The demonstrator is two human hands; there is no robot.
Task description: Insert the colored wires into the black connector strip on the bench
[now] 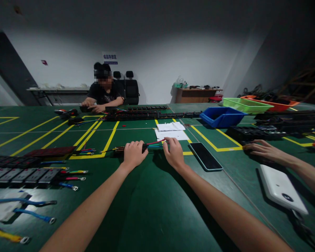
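Observation:
My left hand (pixel 134 153) is closed over a dark part on the green tabletop, whose exact kind I cannot make out. Thin coloured wires (pixel 154 143), red, blue and green among them, come out of its right side. At their far ends, my right hand (pixel 174 152) has its thumb and forefinger together on the red wire. The fingers partly cover the wire ends. White paper sheets (pixel 173 135) lie just beyond my hands, and a phone (pixel 205 156) rests to the right of my right hand.
At left lie rows of black modules (pixel 23 177) and cables with ring lugs (pixel 39 215). A blue bin (pixel 222 117) and a green bin (pixel 246 105) stand at back right. A white power bank (pixel 282 189) lies near another person's hand (pixel 262 149). Across the table sits a co-worker (pixel 106 92).

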